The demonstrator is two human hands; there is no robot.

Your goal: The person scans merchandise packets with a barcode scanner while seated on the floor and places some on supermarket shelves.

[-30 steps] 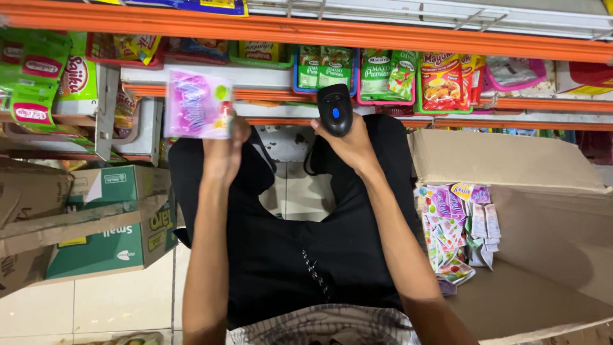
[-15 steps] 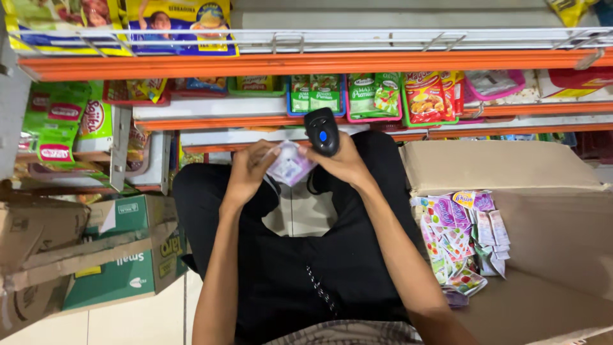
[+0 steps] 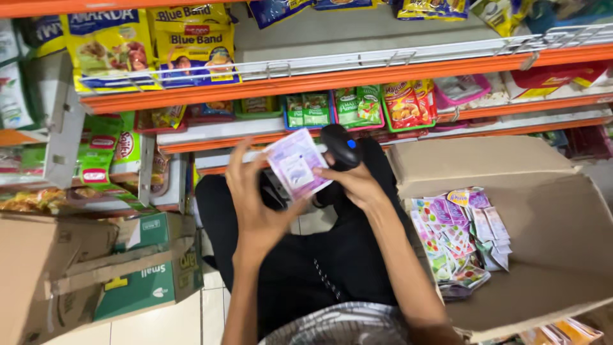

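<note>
Sachet (image 3: 296, 164) sits mid-frame above the lap, tilted, just below the near shelf (image 3: 319, 76). I read the risk as a drop: the left hand (image 3: 258, 204) is splayed wide, only its fingertips (image 3: 305, 206) touching the sachet's lower edge. Right fingertips (image 3: 324, 171) pinch its right edge while that right hand (image 3: 357, 185) also wraps the black scanner (image 3: 340, 145), so the grip is split. Open box (image 3: 543, 211) of sachets lies right.

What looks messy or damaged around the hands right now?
The sachets in the open cardboard box lie in a loose, slumped pile. The green carton on the left has a torn, crushed flap. The purple sachet looks intact.
</note>
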